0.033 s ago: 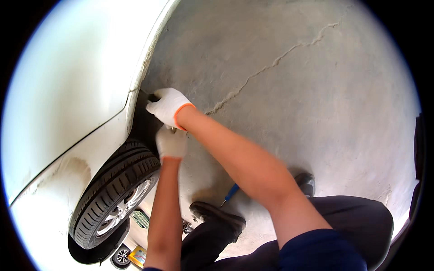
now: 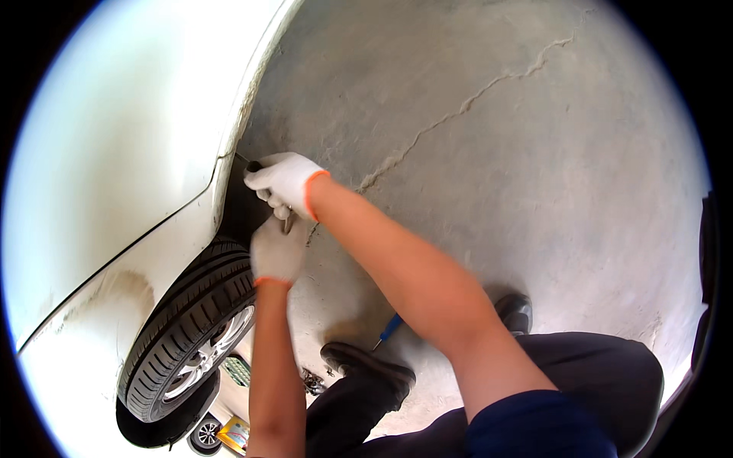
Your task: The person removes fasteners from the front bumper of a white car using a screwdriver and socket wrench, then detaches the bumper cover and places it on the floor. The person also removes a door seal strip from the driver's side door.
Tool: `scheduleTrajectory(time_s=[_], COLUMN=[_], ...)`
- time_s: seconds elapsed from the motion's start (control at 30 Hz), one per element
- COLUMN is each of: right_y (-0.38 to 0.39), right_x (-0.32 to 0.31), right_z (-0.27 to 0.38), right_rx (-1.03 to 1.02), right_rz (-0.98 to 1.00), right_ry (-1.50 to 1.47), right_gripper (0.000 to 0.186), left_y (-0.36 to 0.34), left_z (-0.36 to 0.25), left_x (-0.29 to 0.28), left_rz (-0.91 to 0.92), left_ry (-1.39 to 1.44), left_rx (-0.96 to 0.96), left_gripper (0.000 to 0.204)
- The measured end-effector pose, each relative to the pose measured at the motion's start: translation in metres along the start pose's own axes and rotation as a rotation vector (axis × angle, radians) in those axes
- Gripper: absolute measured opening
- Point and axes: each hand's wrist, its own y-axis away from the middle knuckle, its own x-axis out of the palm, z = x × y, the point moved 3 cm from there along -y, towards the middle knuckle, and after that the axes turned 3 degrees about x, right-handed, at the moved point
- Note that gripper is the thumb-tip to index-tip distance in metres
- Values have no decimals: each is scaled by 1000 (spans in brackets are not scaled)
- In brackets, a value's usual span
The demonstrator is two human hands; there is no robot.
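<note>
My right hand (image 2: 284, 182), in a white glove with an orange cuff, is closed around a dark rounded object (image 2: 254, 166) beside the lower edge of a white car body (image 2: 114, 153). Just nearer to me, my left hand (image 2: 278, 250), gloved alike, is closed on a slim metal piece (image 2: 288, 223), whose tip shows above its fingers. Both hands are in front of the dark wheel arch, next to the tire (image 2: 195, 336). Whether the dark object and the metal piece are joined cannot be made out, as the gloves cover most of both.
A screwdriver with a blue handle (image 2: 391, 327) lies on the cracked concrete floor (image 2: 534, 168) by my shoe (image 2: 366, 360). At the lower left are another wheel (image 2: 206, 433), a yellow package (image 2: 234, 433) and a green grate-like item (image 2: 238, 371).
My left hand has shifted a little left and toward me. The curled fingers of my right hand and the slim metal piece show more plainly now.
</note>
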Motion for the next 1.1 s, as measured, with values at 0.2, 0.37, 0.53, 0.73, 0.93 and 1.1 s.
scheduleTrajectory(time_s=[0.2,0.37,0.53,0.73,0.93,1.1], right_y=[-22,-15,-13,-3,-18,-15], right_x=[3,1,5,25,-6,13], right_z=[-12,-8,-6,0,-22,-3], right_rx=[162,-43,-480,-393,155,106], right_rz=[318,-28,-530,-481,410,246], right_ry=[-721,-136,682,828,-875,-462], right_gripper=[17,20,35,30,18,28], left_y=[27,12,-37,-50,42,22], left_z=[-55,-28,31,67,-67,-38], left_x=[-79,-35,58,104,-81,-64], left_rz=[-2,-164,-98,-215,-76,-55], left_ry=[-450,-210,105,-15,-265,-210], left_rx=[65,92,298,305,180,64], left_gripper=[31,37,37,31,28,32])
